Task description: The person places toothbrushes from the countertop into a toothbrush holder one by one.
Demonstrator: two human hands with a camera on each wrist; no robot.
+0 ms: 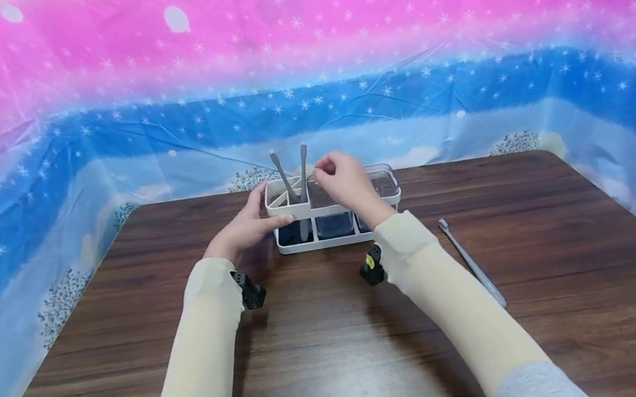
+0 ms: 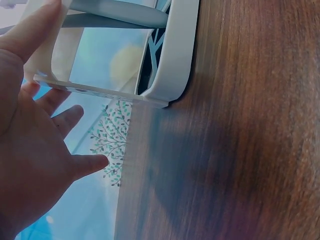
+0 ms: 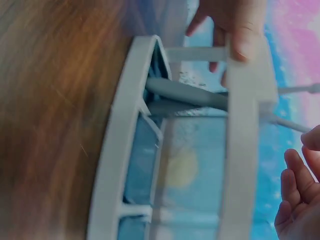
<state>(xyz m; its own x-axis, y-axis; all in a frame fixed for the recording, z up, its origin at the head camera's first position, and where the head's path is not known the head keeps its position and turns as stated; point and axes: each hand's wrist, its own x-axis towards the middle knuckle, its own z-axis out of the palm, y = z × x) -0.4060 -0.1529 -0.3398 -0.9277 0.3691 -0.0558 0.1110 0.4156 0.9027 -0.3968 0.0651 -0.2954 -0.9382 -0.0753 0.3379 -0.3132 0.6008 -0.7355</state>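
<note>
A white two-tier toothbrush holder [image 1: 340,209] stands near the table's far edge. My left hand [image 1: 244,229] grips its upper left end, thumb on the front face and fingers behind; the left wrist view shows these fingers [image 2: 67,120] spread. Two grey toothbrushes lean in the left section, a left one [image 1: 281,173] and a right one [image 1: 304,169], heads up. Just right of the right brush is my right hand [image 1: 347,183], fingers bent and nothing seen between them. In the right wrist view its fingertips [image 3: 311,139] appear close to one brush's neck [image 3: 290,124].
A third grey toothbrush [image 1: 472,262] lies on the wooden table [image 1: 331,363], right of the holder, beside my right forearm. Clear covers [image 1: 382,181] sit over the holder's upper right part. A printed cloth [image 1: 304,110] hangs behind and along the table's sides.
</note>
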